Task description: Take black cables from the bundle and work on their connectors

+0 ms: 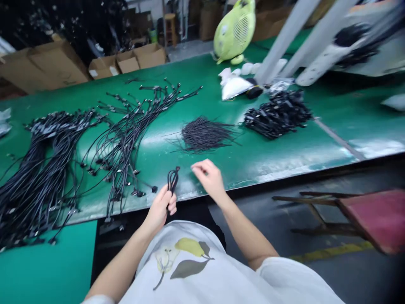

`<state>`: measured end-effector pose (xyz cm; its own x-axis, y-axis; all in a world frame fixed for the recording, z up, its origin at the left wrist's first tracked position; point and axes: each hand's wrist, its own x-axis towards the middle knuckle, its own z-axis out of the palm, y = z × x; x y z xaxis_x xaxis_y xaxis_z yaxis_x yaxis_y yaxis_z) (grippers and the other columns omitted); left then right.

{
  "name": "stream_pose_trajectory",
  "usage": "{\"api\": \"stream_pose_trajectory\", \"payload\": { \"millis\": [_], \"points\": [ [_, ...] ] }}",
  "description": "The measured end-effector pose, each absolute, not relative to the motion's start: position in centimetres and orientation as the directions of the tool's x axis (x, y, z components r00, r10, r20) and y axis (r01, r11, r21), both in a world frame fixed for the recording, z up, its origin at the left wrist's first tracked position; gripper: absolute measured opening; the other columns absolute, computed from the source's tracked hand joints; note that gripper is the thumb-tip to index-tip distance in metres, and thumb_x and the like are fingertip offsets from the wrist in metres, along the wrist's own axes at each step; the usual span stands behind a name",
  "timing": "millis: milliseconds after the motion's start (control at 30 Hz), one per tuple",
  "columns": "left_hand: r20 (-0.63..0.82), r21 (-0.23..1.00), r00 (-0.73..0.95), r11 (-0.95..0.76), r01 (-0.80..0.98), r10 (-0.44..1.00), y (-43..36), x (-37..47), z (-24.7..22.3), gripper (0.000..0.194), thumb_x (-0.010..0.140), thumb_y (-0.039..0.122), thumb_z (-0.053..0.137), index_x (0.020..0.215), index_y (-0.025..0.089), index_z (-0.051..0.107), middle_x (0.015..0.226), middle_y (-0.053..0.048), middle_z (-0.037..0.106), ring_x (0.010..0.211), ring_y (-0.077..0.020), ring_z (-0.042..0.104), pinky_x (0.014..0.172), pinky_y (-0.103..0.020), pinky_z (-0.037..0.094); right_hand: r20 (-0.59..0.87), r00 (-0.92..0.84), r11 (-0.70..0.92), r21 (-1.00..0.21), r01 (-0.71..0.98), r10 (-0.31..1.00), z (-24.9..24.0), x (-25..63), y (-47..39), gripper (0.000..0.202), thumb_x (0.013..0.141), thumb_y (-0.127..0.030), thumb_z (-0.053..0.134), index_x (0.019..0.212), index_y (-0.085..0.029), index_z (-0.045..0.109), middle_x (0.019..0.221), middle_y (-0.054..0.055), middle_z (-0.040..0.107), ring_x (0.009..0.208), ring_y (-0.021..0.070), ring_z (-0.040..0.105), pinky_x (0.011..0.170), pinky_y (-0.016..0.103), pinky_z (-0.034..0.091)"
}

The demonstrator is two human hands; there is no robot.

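My left hand point(163, 204) is closed round a black cable point(172, 179) folded into a small bundle, held upright over the table's front edge. Its looped top sticks out above my fist. To the right, my right hand point(209, 177) is raised with thumb and forefinger pinched together; anything between the tips is too small to make out. Just beyond it lies a heap of thin black twist ties point(207, 134). Loose black cables with connectors point(126, 139) are spread left of the heap, and bundled black cables point(278, 114) are piled to its right.
A thick mass of long cables point(53, 160) covers the table's left end and hangs over its edge. At the back of the green table point(164, 147) stand a lime-green fan point(234, 31) and white bags point(234, 86). Cardboard boxes point(126, 61) line the far side; a red-seated stool point(376, 217) stands right.
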<state>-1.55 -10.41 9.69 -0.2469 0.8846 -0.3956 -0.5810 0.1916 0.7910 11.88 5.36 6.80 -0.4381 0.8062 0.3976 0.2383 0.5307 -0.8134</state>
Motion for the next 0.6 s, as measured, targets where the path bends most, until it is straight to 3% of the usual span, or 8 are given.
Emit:
{"api": "stream_pose_trajectory", "payload": {
  "millis": [67, 133, 200, 267, 300, 367, 500, 600],
  "points": [
    [-0.376, 0.795, -0.259, 0.166, -0.583, 0.89, -10.0, -1.7, 9.7, 0.047, 0.081, 0.044, 0.07, 0.117, 0.018, 0.055, 0.063, 0.007, 0.037, 0.048, -0.0069, 0.028, 0.043, -0.017, 0.026, 0.318, -0.658, 0.506, -0.855, 0.113, 0.683, 6.6, 10.9, 0.9, 0.013, 0.091, -0.023, 0.055, 0.088, -0.018, 0.066, 0.077, 0.002, 0.058, 0.066, 0.0113, 0.054, 0.06, 0.022, 0.043],
    [-0.36, 0.827, -0.306, 0.15, -0.542, 0.881, -10.0, -2.2, 9.3, 0.044, 0.084, 0.043, 0.066, 0.118, 0.016, 0.056, 0.064, 0.006, 0.038, 0.049, -0.0078, 0.029, 0.044, -0.019, 0.028, 0.351, -0.727, 0.614, -0.78, 0.121, 0.589, 6.6, 10.3, -1.6, 0.015, 0.093, -0.021, 0.051, 0.09, -0.017, 0.065, 0.076, 0.002, 0.057, 0.064, 0.0109, 0.052, 0.059, 0.023, 0.043],
    [-0.326, 0.901, -0.375, 0.165, -0.402, 0.868, -10.4, -2.7, 8.7, 0.04, 0.088, 0.04, 0.058, 0.12, 0.016, 0.057, 0.066, 0.004, 0.042, 0.051, -0.0097, 0.033, 0.046, -0.021, 0.032, 0.515, -0.732, 0.84, -0.523, 0.143, 0.445, 6.9, 9.8, -2.2, 0.017, 0.095, -0.018, 0.047, 0.09, -0.015, 0.064, 0.078, 0.004, 0.059, 0.067, 0.0126, 0.053, 0.064, 0.026, 0.043],
    [-0.227, 0.972, -0.44, 0.174, -0.158, 0.869, -11.0, -3.3, 8.2, 0.038, 0.089, 0.035, 0.054, 0.123, 0.018, 0.058, 0.072, 0.001, 0.051, 0.059, -0.0136, 0.044, 0.056, -0.025, 0.041, 0.653, -0.741, 0.985, -0.157, 0.066, 0.154, 7.5, 9.1, -1.6, 0.021, 0.095, -0.013, 0.044, 0.093, -0.013, 0.064, 0.087, 0.008, 0.063, 0.082, 0.0165, 0.056, 0.075, 0.03, 0.043],
    [-0.176, 0.984, -0.448, 0.175, -0.045, 0.877, -11.4, -3.6, 8.0, 0.037, 0.088, 0.032, 0.053, 0.123, 0.02, 0.059, 0.077, -0.001, 0.055, 0.068, -0.016, 0.05, 0.064, -0.027, 0.044, 0.666, -0.746, 1.0, -0.006, 0.001, 0.005, 7.9, 8.7, -1.1, 0.023, 0.095, -0.011, 0.042, 0.096, -0.012, 0.064, 0.094, 0.01, 0.065, 0.091, 0.0186, 0.056, 0.081, 0.032, 0.043],
    [-0.141, 0.981, -0.418, 0.182, 0.062, 0.898, -12.1, -4.2, 7.9, 0.028, 0.088, 0.029, 0.053, 0.113, 0.021, 0.064, 0.081, -0.003, 0.058, 0.08, -0.0189, 0.054, 0.075, -0.029, 0.045, 0.601, -0.777, 0.98, 0.164, -0.111, -0.189, 8.9, 7.9, -0.2, 0.026, 0.095, -0.009, 0.038, 0.098, -0.011, 0.064, 0.104, 0.012, 0.064, 0.103, 0.0212, 0.054, 0.087, 0.035, 0.042],
    [-0.234, 0.971, -0.309, 0.236, -0.031, 0.922, -13.2, -5.1, 8.1, 0.025, 0.09, 0.039, 0.047, 0.084, 0.019, 0.061, 0.056, 0.003, 0.043, 0.052, -0.0147, 0.041, 0.051, -0.026, 0.037, 0.347, -0.885, 0.943, 0.232, -0.24, -0.311, 10.6, 6.6, 0.4, 0.024, 0.096, -0.014, 0.038, 0.089, -0.015, 0.061, 0.092, 0.01, 0.063, 0.087, 0.0204, 0.055, 0.078, 0.035, 0.043],
    [-0.257, 0.966, -0.294, 0.246, -0.073, 0.921, -13.6, -5.5, 8.0, 0.029, 0.089, 0.044, 0.046, 0.074, 0.02, 0.054, 0.051, 0.005, 0.038, 0.045, -0.0133, 0.035, 0.045, -0.025, 0.031, 0.305, -0.876, 0.92, 0.239, -0.31, -0.374, 11.2, 5.8, 0.3, 0.018, 0.094, -0.014, 0.042, 0.093, -0.014, 0.059, 0.105, 0.013, 0.061, 0.095, 0.0232, 0.055, 0.079, 0.036, 0.043]
  ]
}}
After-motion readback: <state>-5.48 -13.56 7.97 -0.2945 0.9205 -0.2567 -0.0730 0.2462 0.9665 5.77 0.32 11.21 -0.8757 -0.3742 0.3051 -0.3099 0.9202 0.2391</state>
